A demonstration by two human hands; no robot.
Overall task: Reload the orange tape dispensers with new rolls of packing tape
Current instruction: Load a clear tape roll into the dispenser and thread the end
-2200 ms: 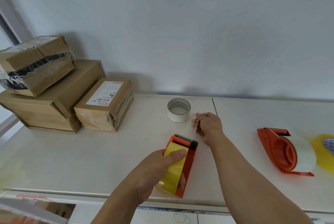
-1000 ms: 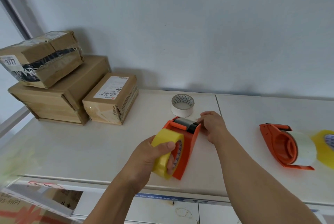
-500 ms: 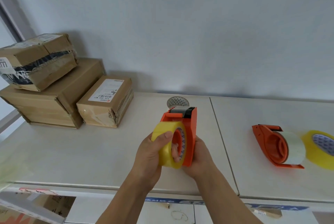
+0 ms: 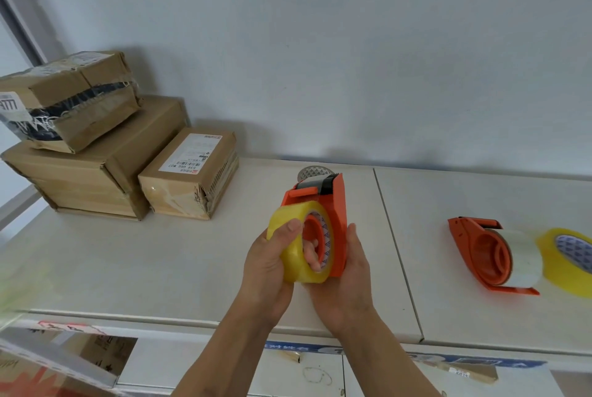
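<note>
Orange dispenser (image 4: 333, 217) with yellow roll (image 4: 296, 251) seated on its hub is now lifted off the table (image 4: 128, 262), held upright above the near edge; a second ago it lay on the surface with one hand at its front end. Left hand (image 4: 272, 268): grip clamped on the roll, thumb over the top, fingers through the core. Right hand (image 4: 352, 271): grip closed on the dispenser's back plate. Judgement: roll is mounted; tape end appears to run over the front roller, so this unit looks close to done, pending a check.

Surroundings: second dispenser (image 4: 480, 255), loaded with a clear roll, lies toward the right edge, touching a spare yellow roll (image 4: 567, 259). A white roll (image 4: 312, 172) sits at the far edge, mostly hidden behind the held dispenser. Cardboard boxes (image 4: 96, 156) are stacked at the far left corner. Nothing obstructs the hands.
</note>
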